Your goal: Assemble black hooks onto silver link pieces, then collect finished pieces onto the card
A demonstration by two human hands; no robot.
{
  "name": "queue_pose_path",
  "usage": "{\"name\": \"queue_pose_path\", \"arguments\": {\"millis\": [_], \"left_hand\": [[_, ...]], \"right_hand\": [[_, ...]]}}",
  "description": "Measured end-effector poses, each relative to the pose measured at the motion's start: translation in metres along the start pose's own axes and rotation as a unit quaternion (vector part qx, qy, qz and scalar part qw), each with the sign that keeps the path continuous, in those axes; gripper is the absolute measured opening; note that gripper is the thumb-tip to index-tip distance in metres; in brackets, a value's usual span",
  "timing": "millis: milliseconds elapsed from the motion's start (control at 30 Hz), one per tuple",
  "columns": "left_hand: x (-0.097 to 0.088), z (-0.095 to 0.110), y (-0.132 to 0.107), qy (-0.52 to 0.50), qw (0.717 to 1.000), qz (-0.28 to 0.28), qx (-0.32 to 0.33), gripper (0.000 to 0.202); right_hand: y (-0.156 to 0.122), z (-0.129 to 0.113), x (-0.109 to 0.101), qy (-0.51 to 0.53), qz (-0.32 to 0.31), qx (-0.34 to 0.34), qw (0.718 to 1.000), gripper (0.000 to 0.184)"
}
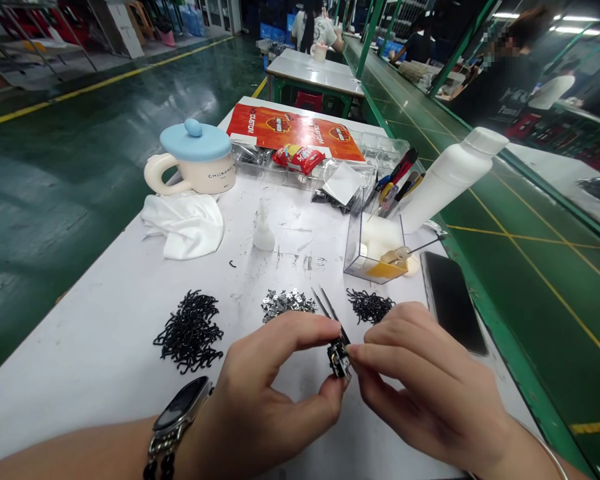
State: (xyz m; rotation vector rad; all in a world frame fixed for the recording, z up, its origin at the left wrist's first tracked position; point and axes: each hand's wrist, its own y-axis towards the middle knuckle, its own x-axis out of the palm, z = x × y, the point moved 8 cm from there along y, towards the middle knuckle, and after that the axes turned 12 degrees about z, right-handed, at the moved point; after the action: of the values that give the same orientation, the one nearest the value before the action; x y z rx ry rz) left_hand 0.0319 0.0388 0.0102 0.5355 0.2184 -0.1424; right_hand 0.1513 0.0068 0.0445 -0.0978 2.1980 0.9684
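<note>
My left hand [273,387] pinches a small black part [339,359] between thumb and forefinger, low over the white table [105,347]. My right hand [430,373] meets it from the right, its fingertips closed on the same part. Thin black tweezers [327,310] stick up from between the two hands; which hand holds them I cannot tell. A wristwatch [180,410] is on my left wrist. Just beyond the hands lie a large pile of black curved pieces [193,330], a pile of small silver pieces [286,303] and a smaller black pile [370,305].
A black phone [453,300] lies at the right edge. A clear box [375,247] holds a white bottle [445,180]. Farther back are a blue-lidded mug [195,160], a white cloth [185,223], a small white bottle [263,230], a clear tray with pens [400,173] and orange packaging [295,130]. Other people work at tables beyond.
</note>
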Motion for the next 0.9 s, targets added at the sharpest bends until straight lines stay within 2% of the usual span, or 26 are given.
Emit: {"name": "queue_pose_path", "arguments": {"millis": [233, 467, 600, 733, 900], "left_hand": [[0.005, -0.007, -0.004, -0.04, 0.997, -0.024, -0.055, 0.04], [0.004, -0.002, 0.003, 0.002, 1.0, -0.022, -0.012, 0.037], [0.006, -0.004, 0.002, -0.006, 0.999, -0.037, -0.023, 0.038], [0.005, -0.002, 0.001, -0.015, 0.999, -0.037, -0.022, 0.039], [0.006, -0.003, 0.0, -0.041, 0.997, -0.042, -0.046, 0.039]], "right_hand": [[0.0, -0.002, -0.002, -0.009, 0.0, -0.01, 1.0, 0.02], [0.002, -0.001, 0.002, -0.023, -0.014, -0.023, 0.999, 0.015], [0.0, 0.0, 0.003, -0.024, -0.019, -0.024, 0.999, 0.016], [0.003, 0.007, 0.001, 0.021, -0.007, 0.039, 0.999, 0.014], [0.005, 0.025, 0.006, 0.136, -0.024, 0.19, 0.972, 0.012]]}}
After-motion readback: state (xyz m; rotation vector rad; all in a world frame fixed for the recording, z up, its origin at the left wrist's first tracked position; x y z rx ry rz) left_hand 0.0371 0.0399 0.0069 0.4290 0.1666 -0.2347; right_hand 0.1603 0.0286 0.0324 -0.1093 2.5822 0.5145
